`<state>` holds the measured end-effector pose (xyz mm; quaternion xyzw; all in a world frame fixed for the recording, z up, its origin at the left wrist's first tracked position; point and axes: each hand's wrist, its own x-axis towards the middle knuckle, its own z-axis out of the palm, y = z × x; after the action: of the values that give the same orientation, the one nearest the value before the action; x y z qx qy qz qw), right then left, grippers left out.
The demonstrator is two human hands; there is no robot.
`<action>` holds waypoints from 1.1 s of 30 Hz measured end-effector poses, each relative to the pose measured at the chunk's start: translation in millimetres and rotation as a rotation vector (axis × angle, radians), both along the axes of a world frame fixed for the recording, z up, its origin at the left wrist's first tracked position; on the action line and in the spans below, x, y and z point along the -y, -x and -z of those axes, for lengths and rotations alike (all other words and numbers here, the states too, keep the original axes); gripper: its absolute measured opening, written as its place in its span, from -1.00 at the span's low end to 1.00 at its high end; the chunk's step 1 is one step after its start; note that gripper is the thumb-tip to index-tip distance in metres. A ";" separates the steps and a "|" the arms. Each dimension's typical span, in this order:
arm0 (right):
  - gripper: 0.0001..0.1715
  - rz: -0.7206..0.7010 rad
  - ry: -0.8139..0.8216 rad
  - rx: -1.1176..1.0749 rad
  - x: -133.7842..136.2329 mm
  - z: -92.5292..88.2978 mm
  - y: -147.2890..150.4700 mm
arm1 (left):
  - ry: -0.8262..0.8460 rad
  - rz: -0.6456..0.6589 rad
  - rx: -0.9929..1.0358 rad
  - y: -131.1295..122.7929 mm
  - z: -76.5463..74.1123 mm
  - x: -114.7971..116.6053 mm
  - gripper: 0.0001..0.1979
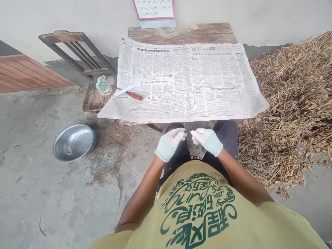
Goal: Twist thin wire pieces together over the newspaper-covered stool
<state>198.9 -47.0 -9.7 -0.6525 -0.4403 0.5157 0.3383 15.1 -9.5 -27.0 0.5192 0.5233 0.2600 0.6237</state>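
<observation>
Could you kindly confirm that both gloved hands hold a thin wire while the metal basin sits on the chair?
Not quite: the metal basin sits on the floor, not the chair, as the head view shows. The left hand and right hand, both gloved, do hold a thin wire.

Layout from above. A weathered brown wooden table (pixel 215 33) stands against the pale plaster wall (pixel 233 14), on which a red-edged white paper calendar (pixel 155 10) hangs. Broad grey-white newspaper sheets (pixel 220 103) cover most of the table; thin bent metal wires (pixel 167 89) lie on them. At their left, a red-handled screwdriver (pixel 135 96) crosses a white long-handled spoon (pixel 135 84). Left of the table: a slat-backed brown wooden chair (pixel 90 98), a crumpled white-and-green bundle (pixel 104 85) above its seat; nearer, a round grey metal basin (pixel 75 142) on the grey concrete floor (pixel 77 197). Right: a heap of dry brown stalks (pixel 285 131).
</observation>
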 end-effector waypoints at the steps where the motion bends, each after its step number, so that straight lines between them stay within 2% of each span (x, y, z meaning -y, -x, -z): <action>1: -0.60 -0.003 0.000 0.000 -0.4 0.5 0.4 | 0.014 -0.010 0.005 -0.3 0.6 -0.7 -0.63; 6: -0.57 -0.037 0.021 -0.009 -2.1 3.0 1.0 | 0.024 -0.039 -0.092 -7.2 9.9 -1.6 -0.71; 10: -0.57 -0.062 0.060 -0.023 -1.6 2.2 2.7 | 0.046 -0.004 -0.123 -12.0 12.8 0.6 -0.87; 12: -0.56 -0.089 0.035 -0.025 -1.2 3.0 3.3 | 0.009 0.020 -0.151 -12.4 12.0 0.3 -0.87; 15: -0.53 -0.140 -0.044 -0.023 0.6 6.6 0.3 | -0.065 0.015 -0.187 -5.8 1.9 -8.0 -0.86; 17: -0.50 -0.158 -0.075 -0.021 3.7 10.5 -5.8 | -0.108 0.008 -0.202 5.7 -14.8 -23.1 -0.87; 19: -0.47 -0.158 -0.081 -0.005 8.2 15.3 -15.1 | -0.174 0.030 -0.251 22.7 -38.7 -49.1 -0.86; 21: -0.44 -0.140 -0.070 0.018 12.8 21.7 -26.1 | -0.324 0.009 -0.334 42.0 -65.1 -87.1 -0.84; 23: -0.42 -0.112 -0.042 0.035 16.1 30.1 -36.0 | -0.470 -0.064 -0.442 59.4 -88.4 -135.3 -0.80; 25: -0.39 -0.084 -0.003 0.039 17.0 40.6 -42.6 | -0.521 -0.146 -0.480 71.9 -104.1 -189.2 -0.80; 27: -0.36 -0.055 0.035 0.031 15.4 52.2 -44.6 | -0.513 -0.230 -0.461 78.8 -111.2 -242.5 -0.87; 29: -0.36 -0.038 0.069 0.019 11.9 64.1 -42.5 | -0.457 -0.263 -0.417 81.8 -111.2 -289.2 -0.90; 33: -0.41 -0.052 0.118 0.021 1.8 88.9 -34.1 | -0.430 -0.247 -0.534 83.0 -101.3 -355.1 -0.80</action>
<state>233.0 -48.9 -98.6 -0.6648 -0.4297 0.5425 0.2811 -67.9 345.6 74.3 0.6210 0.6597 0.2928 0.3056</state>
